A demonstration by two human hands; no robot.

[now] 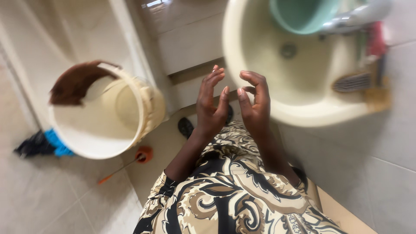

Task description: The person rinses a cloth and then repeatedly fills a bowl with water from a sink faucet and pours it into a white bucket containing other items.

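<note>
Tiled bathroom floor fills my head view, pale and glossy, with a cream sink (303, 110) far right and a white bucket (102, 130) to the left.

A brown cloth (73, 84) drapes over the bucket's far rim, and a teal bowl (301, 15) sits in the sink under the tap (355, 17). A drain cover (352, 81) lies on the sink's right ledge. On the floor near the bucket I see an orange plunger (141, 155) and a blue rag (54, 143).

Risk, as I judge it: the floor looks shiny and may be wet, so a step could slip, and the bucket stands close enough to be knocked by a leg.

My left hand (211, 108) and right hand (255, 104) are raised side by side before the sink's near rim, palms facing, fingers loosely spread and curled. Their tips come near each other without clearly touching. Both hold nothing; the sink is nearest, just beyond them.
</note>
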